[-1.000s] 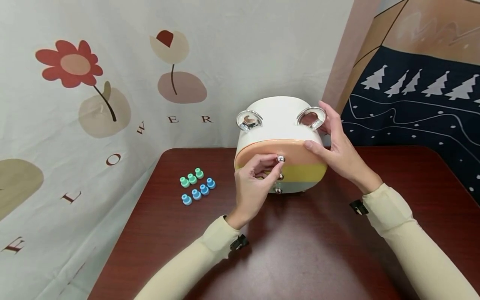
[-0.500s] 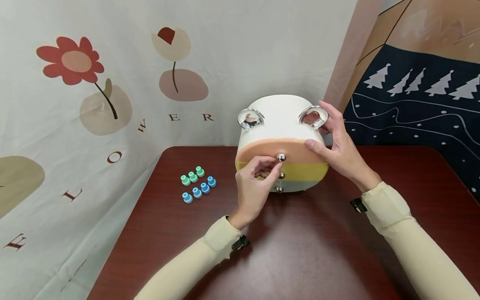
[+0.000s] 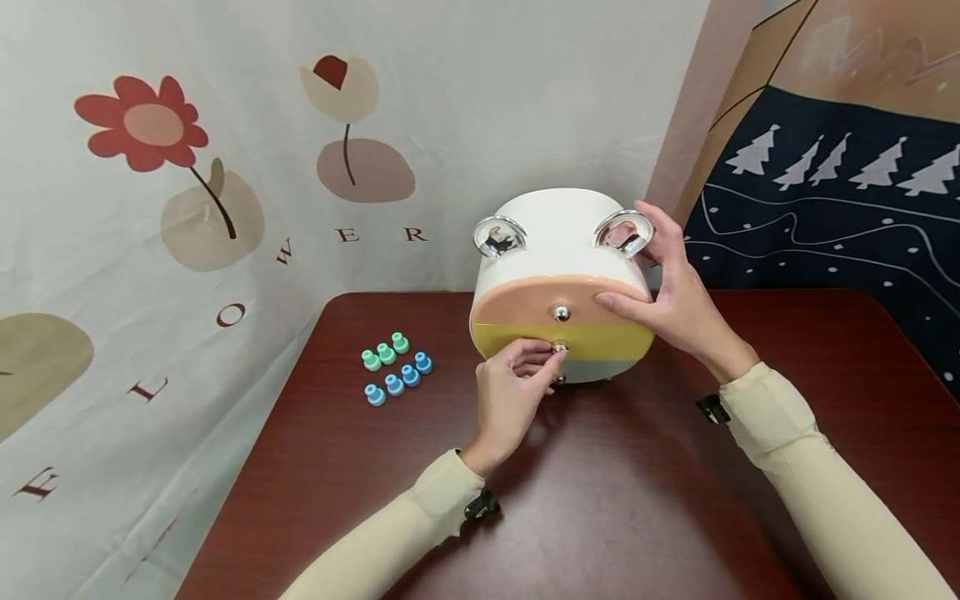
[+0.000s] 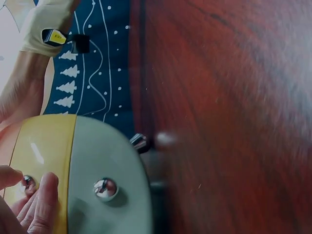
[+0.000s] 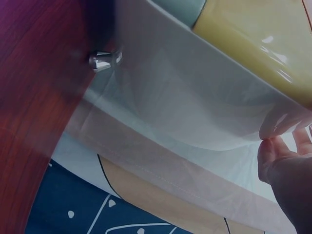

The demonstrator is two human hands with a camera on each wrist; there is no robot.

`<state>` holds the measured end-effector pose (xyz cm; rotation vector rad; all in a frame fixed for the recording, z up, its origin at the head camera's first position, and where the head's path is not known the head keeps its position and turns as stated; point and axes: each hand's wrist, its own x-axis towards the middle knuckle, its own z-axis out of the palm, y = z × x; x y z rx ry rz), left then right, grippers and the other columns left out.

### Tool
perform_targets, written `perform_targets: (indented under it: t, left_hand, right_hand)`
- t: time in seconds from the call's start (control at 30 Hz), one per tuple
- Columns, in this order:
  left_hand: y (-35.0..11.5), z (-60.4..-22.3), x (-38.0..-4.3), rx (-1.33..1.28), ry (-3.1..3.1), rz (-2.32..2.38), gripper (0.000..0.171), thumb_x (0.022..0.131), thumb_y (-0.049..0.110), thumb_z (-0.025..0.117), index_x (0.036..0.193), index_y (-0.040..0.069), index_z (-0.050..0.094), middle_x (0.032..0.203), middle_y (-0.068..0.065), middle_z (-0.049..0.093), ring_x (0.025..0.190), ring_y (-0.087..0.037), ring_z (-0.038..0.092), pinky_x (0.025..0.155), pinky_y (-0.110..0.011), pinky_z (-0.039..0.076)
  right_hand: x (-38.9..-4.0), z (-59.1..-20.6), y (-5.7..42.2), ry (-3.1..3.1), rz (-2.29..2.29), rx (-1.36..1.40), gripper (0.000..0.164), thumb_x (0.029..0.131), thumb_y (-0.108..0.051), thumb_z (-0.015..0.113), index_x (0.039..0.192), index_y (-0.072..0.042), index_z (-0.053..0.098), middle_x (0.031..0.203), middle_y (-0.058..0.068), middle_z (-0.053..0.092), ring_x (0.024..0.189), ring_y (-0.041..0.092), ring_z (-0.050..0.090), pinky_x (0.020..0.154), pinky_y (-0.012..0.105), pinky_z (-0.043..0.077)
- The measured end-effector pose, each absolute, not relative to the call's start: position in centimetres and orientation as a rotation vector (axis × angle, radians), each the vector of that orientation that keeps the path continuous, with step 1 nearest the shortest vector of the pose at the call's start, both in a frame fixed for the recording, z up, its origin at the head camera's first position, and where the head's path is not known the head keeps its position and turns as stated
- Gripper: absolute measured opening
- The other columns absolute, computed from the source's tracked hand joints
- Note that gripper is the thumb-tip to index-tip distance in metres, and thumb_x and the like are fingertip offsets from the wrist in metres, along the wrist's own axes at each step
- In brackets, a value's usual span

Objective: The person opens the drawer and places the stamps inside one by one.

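A small white drawer box (image 3: 562,218) with two silver ear-shaped rings stands on the table. Its front has an orange drawer (image 3: 517,302), a yellow drawer (image 3: 615,340) and a grey-green drawer (image 4: 109,151), all flush, each with a round silver knob. My left hand (image 3: 513,400) pinches the yellow drawer's knob (image 4: 28,185) between thumb and fingertips. The grey-green drawer's knob (image 4: 106,188) sits beside these fingers. At the box's upper right side, my right hand (image 3: 675,304) grips it, thumb on the orange front and fingers along the side, partly behind the right ear ring (image 3: 626,232).
To the left on the dark red table (image 3: 622,517) stand three green pegs (image 3: 386,353) and several blue pegs (image 3: 393,384) in two rows. A printed cloth (image 3: 450,100) hangs close behind the box. Short silver feet (image 5: 103,61) hold the box off the table.
My left hand has moved down from the orange drawer's knob to the yellow drawer's knob. The right thumb has slid slightly left on the orange front; the right hand otherwise keeps its place.
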<state>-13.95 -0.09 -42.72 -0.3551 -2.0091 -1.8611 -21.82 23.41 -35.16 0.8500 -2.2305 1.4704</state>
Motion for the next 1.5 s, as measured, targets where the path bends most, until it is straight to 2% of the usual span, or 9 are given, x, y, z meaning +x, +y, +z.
perform_targets:
  t: [0.1, 0.37, 0.53, 0.73, 0.97, 1.5]
  left_hand:
    - [0.5, -43.0, -13.9, -0.352, -1.966, -1.892, 0.015, 0.094, 0.003, 0.086, 0.103, -0.004, 0.076, 0.09, -0.01, 0.081, 0.074, -0.035, 0.079, 0.059, -0.035, 0.063]
    - [1.8, -44.0, -14.0, -0.316, -1.84, -1.84, 0.018, 0.092, 0.004, 0.088, 0.103, -0.004, 0.075, 0.091, -0.012, 0.08, 0.074, -0.03, 0.078, 0.068, -0.034, 0.065]
    - [2.3, -44.5, -14.1, -0.282, -1.781, -1.855, 0.019, 0.091, 0.003, 0.088, 0.102, -0.003, 0.074, 0.092, -0.014, 0.08, 0.074, -0.03, 0.078, 0.069, -0.032, 0.064]
    - [2.6, -44.3, -14.2, -0.25, -1.786, -1.841, 0.019, 0.091, 0.005, 0.089, 0.099, -0.002, 0.073, 0.089, -0.009, 0.079, 0.07, -0.027, 0.076, 0.066, -0.029, 0.062]
    - [2.8, -44.2, -14.0, -0.225, -1.797, -1.827, 0.015, 0.089, 0.002, 0.088, 0.094, 0.001, 0.073, 0.086, -0.006, 0.08, 0.067, -0.021, 0.075, 0.063, -0.03, 0.062]
    - [2.0, -44.4, -11.5, -0.294, -1.811, -1.792, 0.014, 0.09, 0.004, 0.089, 0.094, 0.002, 0.076, 0.085, -0.005, 0.08, 0.067, -0.022, 0.076, 0.063, -0.032, 0.063]
  right_hand:
    - [-21.9, -35.3, 23.4, -2.211, 1.456, 0.873, 0.125, 0.076, 0.006, 0.093, 0.172, -0.022, 0.02, 0.151, 0.019, 0.058, 0.126, 0.018, 0.056, 0.108, 0.028, 0.041]
    - [-22.2, -35.5, 23.6, -2.179, 1.404, 0.948, 0.136, 0.067, 0.01, 0.101, 0.172, -0.017, 0.019, 0.149, 0.012, 0.061, 0.127, 0.015, 0.059, 0.109, 0.027, 0.042]
    - [-22.2, -35.4, 23.5, -2.173, 1.401, 0.951, 0.135, 0.066, 0.01, 0.102, 0.171, -0.016, 0.021, 0.147, 0.011, 0.064, 0.126, 0.015, 0.061, 0.108, 0.027, 0.044]
    - [-22.0, -35.2, 23.4, -2.184, 1.398, 0.923, 0.134, 0.067, 0.008, 0.102, 0.171, -0.02, 0.022, 0.146, 0.01, 0.065, 0.125, 0.013, 0.062, 0.107, 0.027, 0.045]
    - [-21.9, -35.2, 23.3, -2.161, 1.441, 0.929, 0.132, 0.068, 0.01, 0.101, 0.171, -0.018, 0.023, 0.145, 0.009, 0.065, 0.126, 0.014, 0.062, 0.107, 0.026, 0.045]
    - [-22.1, -35.1, 23.2, -2.201, 1.424, 0.93, 0.131, 0.07, 0.011, 0.098, 0.17, -0.02, 0.02, 0.149, 0.013, 0.061, 0.128, 0.017, 0.059, 0.111, 0.027, 0.043]
